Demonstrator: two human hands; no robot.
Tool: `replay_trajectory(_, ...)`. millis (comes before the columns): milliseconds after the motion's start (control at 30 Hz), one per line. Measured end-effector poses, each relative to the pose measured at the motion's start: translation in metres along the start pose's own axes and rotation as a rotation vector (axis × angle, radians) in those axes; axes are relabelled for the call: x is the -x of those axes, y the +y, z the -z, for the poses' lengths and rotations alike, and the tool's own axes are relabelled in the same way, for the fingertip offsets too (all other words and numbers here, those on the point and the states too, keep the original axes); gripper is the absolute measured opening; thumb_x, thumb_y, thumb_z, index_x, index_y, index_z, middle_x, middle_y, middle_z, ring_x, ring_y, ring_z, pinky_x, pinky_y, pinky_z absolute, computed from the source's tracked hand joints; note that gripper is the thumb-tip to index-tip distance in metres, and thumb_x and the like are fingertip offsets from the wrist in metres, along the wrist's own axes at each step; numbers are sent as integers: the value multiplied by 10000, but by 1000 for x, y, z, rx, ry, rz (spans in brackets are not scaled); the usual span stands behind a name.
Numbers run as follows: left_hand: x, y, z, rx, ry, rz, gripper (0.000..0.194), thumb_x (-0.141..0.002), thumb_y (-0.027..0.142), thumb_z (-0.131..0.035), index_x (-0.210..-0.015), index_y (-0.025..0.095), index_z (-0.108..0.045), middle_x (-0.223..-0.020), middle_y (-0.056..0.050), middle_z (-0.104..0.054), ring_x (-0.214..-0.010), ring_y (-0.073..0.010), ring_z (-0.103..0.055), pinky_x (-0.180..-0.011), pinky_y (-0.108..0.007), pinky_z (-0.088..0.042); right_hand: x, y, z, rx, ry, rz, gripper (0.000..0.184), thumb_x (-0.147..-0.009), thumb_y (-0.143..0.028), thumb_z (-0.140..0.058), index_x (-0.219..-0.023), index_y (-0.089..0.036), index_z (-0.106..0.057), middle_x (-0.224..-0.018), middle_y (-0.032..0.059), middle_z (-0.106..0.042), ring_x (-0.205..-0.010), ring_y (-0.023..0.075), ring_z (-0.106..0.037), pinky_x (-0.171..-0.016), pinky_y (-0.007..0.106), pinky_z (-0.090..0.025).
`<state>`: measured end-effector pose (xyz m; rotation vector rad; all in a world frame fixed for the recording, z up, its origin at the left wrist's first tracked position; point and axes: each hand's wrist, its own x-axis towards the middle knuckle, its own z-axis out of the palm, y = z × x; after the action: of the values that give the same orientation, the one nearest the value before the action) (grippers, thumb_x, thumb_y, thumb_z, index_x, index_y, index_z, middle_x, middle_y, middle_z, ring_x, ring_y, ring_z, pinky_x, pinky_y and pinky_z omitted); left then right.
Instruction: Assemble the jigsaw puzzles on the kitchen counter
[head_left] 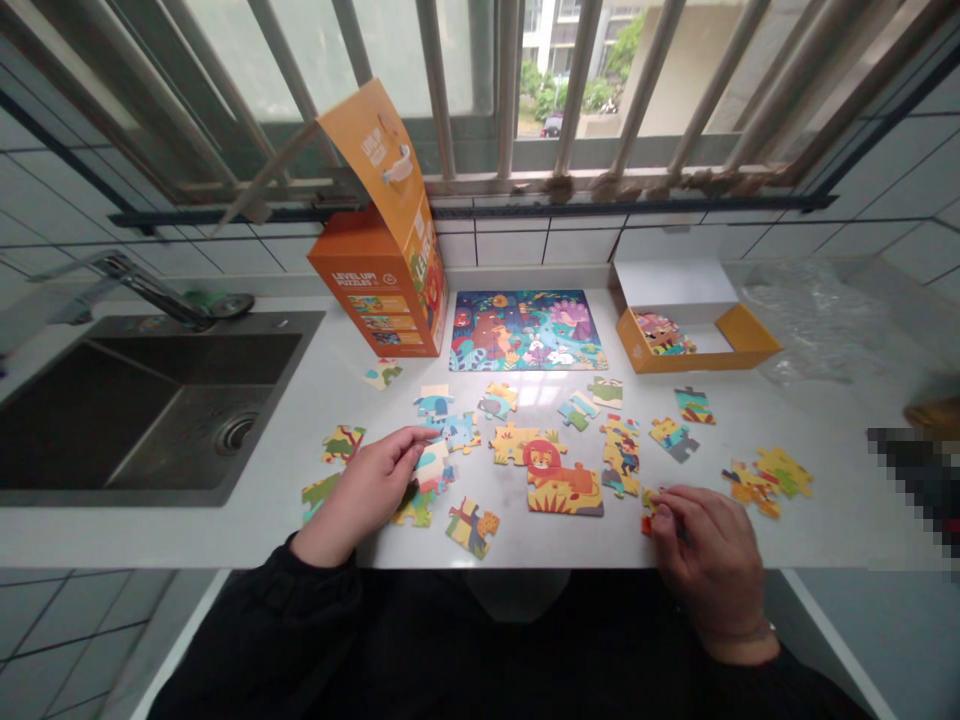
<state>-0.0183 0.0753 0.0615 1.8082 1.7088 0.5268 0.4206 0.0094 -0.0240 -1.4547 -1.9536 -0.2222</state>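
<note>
My left hand reaches over the left group of pieces, its fingers bent around a pale puzzle piece with blue on it. Close to the counter's front edge, my right hand pinches a small yellow and red puzzle piece. Between the hands lies a joined lion section. A leopard piece rests just right of my left hand, and blue elephant pieces lie beyond it. A tall joined strip with a figure stands between the lion and my right hand.
An orange puzzle box stands open at the back. Beside it lies an assembled dark-blue puzzle. A yellow open box holds more pieces, with clear plastic wrap to its right. The sink is at left; yellow pieces lie at right.
</note>
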Motion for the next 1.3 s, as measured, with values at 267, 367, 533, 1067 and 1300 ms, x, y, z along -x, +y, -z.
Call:
replay_trajectory(267, 10, 41, -59, 88, -21, -138, 364, -1072, 255, -433, -1220, 285, -764, -1290, -42, -813, -1217, -253, -767, -1102, -398, -583, 1, 2, -1, 14, 5, 16, 90, -1012, -253, -662, -1071, -223, -722, -1069, 105, -766, -1013, 307, -689, -953, 499, -534)
replay_trajectory(367, 9, 43, -60, 80, -13, -147, 366, -1053, 217, -440, -1206, 288, -765, -1276, -42, -815, -1209, -250, -769, -1103, -395, -585, -1, 0, 0, 9, 6, 26, 87, -1021, -250, -657, -1079, -222, -715, -1064, 103, -763, -1009, 304, -688, -943, 497, -538)
replay_trajectory(533, 12, 36, -43, 76, 16, -65, 332, -1082, 286, -448, -1201, 286, -758, -1286, -40, -816, -1193, -271, -770, -1062, -421, -604, -2, -2, 0, 10, 7, 26, 86, -1025, -257, -652, -1082, -224, -708, -1056, 103, -761, -997, 306, -686, -935, 505, -540)
replay_trajectory(1067, 63, 109, -81, 371, -159, -209, 119, -1026, 292, -657, -1121, 308, -727, -1011, -22, -816, -906, -202, -772, -846, -318, -600, -27, -116, 29, -962, -699, -547, 287, -1056, -517, -653, -1168, -266, -737, -983, 52, -802, -818, 230, -757, -718, 329, -615)
replay_trajectory(1300, -26, 53, -20, -353, 124, -49, 339, -1087, 385, -480, -1212, 184, -724, -1225, -162, -752, -1134, -314, -713, -1048, -443, -545, -37, -118, 32, -980, -675, -726, 434, -1040, -660, -618, -959, -243, -709, -812, 22, -713, -726, 195, -662, -653, 294, -533)
